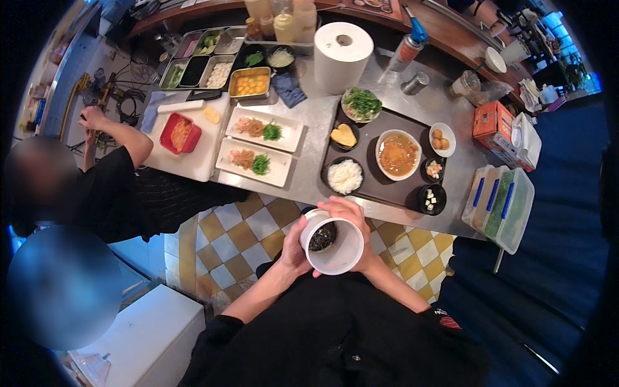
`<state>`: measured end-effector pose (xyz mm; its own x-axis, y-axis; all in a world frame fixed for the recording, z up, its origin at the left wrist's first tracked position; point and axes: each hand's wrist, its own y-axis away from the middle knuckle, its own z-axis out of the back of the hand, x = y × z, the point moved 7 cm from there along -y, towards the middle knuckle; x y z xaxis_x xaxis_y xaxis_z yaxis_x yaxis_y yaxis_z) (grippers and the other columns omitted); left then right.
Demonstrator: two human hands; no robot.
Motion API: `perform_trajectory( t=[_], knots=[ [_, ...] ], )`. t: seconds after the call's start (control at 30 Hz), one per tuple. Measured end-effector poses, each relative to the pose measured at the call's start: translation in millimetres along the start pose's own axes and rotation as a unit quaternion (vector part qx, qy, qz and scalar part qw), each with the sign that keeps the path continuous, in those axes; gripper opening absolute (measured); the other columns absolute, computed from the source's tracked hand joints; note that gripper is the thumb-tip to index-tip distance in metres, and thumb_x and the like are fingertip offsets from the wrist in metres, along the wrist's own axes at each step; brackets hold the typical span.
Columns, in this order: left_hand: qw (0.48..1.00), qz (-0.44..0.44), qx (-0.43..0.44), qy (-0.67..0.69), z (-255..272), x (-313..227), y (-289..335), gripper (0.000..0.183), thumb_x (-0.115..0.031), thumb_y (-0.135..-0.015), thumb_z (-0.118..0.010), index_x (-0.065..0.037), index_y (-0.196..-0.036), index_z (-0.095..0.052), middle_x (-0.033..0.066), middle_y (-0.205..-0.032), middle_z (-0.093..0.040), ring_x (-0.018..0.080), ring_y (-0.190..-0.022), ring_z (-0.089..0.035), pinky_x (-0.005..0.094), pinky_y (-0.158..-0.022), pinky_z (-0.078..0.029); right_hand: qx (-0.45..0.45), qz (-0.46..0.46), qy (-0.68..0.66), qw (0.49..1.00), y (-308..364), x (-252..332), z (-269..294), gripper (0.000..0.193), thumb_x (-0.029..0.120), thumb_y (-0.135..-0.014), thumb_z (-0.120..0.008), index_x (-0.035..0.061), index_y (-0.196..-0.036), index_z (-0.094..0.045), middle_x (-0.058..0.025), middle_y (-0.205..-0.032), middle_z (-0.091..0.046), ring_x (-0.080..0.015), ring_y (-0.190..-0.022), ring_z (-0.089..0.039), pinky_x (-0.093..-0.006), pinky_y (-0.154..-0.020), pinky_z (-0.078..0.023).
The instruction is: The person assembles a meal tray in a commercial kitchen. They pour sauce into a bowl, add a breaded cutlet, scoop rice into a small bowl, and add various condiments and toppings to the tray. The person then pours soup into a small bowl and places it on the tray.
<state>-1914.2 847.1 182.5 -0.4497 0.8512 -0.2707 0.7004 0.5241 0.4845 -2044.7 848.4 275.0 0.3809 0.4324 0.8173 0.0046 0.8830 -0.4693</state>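
Both my hands hold a white plastic tub [345, 257] in front of my body, just off the counter's near edge. The tub tilts so its mouth faces me, and dark shredded flakes [322, 237] lie in it. My left hand [294, 248] wraps the tub's left side. Around its far and right side curls my right hand [354, 216]. Just beyond my hands sits a dark tray [400, 120], bearing a bowl of white rice [345, 176], a bowl of orange-brown soup [398, 155], a bowl of greens [362, 104] and several small dishes.
Left of the tray, two white rectangular plates [280, 173] carry garnished food. A co-worker's arm [122, 132] is at far left, near a cutting board [205, 151] with a red container [180, 133]. A paper roll [343, 58] and blowtorch [407, 51] stand behind; lidded boxes [500, 205] are right.
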Motion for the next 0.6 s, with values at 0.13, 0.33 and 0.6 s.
perform_trajectory(
  t=[0.13,0.33,0.6],
  knots=[
    [0.996,-0.055,0.072,0.003,11,-36,9,0.08,-0.05,-0.09,-0.065,0.0,-0.147,-0.041,0.017,-0.132,-0.06,0.0289,-0.12,-0.062,0.0431,-0.104,-0.051,0.044,-0.053,0.08,0.994,-20,25,-6,0.082,0.04,-0.06,-0.094,0.0071,-0.124,-0.056,-0.0177,-0.124,-0.068,-0.0372,-0.12,-0.061,-0.0514,-0.103,-0.043],
    [0.976,-0.119,0.039,-0.178,-4,-60,10,0.086,-0.044,-0.086,-0.074,0.002,-0.149,-0.038,0.0142,-0.132,-0.06,0.0243,-0.121,-0.06,0.0382,-0.104,-0.048,0.306,-0.085,0.238,0.918,-3,40,-29,0.017,0.012,-0.074,-0.074,0.0023,-0.087,-0.068,-0.0168,-0.089,-0.07,-0.0353,-0.08,-0.072,-0.0419,-0.066,-0.059],
    [0.992,-0.076,0.025,-0.103,-11,-10,-33,0.071,-0.037,-0.096,-0.065,-0.004,-0.152,-0.036,0.011,-0.136,-0.058,0.0225,-0.126,-0.055,0.0387,-0.109,-0.043,0.166,-0.141,0.191,0.957,2,-12,1,0.015,0.011,-0.074,-0.071,0.0054,-0.088,-0.067,-0.0176,-0.078,-0.066,-0.0391,-0.071,-0.067,-0.0474,-0.063,-0.055]
  ],
)
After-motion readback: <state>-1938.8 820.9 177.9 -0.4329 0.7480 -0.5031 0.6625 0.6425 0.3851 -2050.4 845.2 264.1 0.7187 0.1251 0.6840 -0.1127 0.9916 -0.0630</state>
